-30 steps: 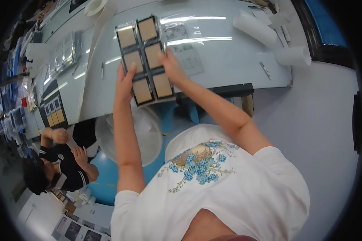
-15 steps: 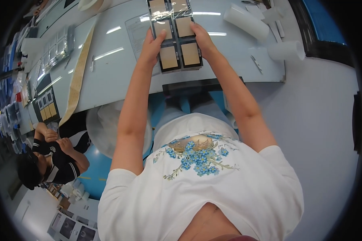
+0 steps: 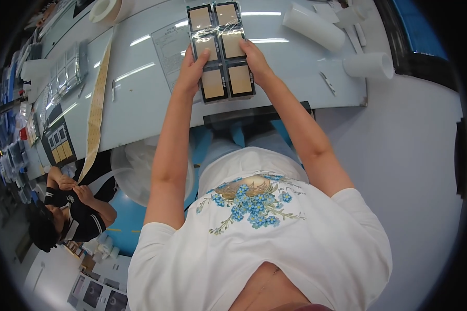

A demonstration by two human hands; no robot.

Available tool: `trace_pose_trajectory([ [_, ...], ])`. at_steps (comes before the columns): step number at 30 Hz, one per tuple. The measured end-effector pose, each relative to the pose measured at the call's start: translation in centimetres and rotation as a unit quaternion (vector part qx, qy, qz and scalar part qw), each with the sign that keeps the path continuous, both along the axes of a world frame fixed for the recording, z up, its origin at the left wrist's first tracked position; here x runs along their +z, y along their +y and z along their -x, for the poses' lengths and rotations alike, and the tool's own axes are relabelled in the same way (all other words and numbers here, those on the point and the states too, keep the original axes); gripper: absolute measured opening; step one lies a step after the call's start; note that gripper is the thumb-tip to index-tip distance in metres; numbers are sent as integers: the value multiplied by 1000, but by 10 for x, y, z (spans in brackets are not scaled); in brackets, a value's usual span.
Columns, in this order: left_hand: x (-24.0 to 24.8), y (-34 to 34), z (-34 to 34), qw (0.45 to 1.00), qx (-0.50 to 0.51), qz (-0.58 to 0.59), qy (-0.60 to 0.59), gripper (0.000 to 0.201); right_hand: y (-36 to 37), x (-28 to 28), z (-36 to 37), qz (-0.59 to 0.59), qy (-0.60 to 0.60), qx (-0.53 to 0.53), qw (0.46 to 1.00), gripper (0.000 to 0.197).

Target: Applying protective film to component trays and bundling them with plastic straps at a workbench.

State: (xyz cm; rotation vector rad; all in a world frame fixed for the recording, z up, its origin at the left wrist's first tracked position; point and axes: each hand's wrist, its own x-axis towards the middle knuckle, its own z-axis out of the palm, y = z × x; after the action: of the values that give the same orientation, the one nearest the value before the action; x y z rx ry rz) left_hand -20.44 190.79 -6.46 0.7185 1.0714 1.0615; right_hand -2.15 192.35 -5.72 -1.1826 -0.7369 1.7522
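Between my two hands is a stack of flat black-edged cards or packs with tan square panels (image 3: pixel 214 84), set in two columns under shiny clear film. My left hand (image 3: pixel 193 71) grips its left side, thumb lying on a tan panel. On the opposite side my right hand (image 3: pixel 255 58) holds the edge, its thumb on the upper face. Fingers of both hands are partly hidden beneath the stack. It is above the table's near edge, tilted so that its face shows. Behind its left side lies a printed sheet (image 3: pixel 166 52) on the table.
White rolls (image 3: pixel 314 27) and another roll (image 3: pixel 368 66) lie at the right, near a pen (image 3: pixel 327 84). A long tan paper strip (image 3: pixel 96 103) runs down the left side toward a co-worker's hands (image 3: pixel 73 187). A clear plastic-lined bin (image 3: pixel 135 173) stands below the table edge.
The stack has come slightly nearer to me and left, still in both hands, so more of its far panels show. The co-worker's hands have shifted slightly.
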Motion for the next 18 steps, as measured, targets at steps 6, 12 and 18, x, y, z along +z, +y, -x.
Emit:
trace_pose_trajectory([
  [6, -2, 1, -1, 1000, 7, -6, 27, 58, 4, -13, -2, -3, -22, 13, 1000, 44],
  [12, -19, -4, 4, 997, 17, -9, 69, 59, 4, -19, -4, -35, -80, 62, 994, 52],
  [18, -16, 16, 6, 991, 40, 21, 129, 58, 31, -29, -27, -51, -246, 133, 959, 74],
])
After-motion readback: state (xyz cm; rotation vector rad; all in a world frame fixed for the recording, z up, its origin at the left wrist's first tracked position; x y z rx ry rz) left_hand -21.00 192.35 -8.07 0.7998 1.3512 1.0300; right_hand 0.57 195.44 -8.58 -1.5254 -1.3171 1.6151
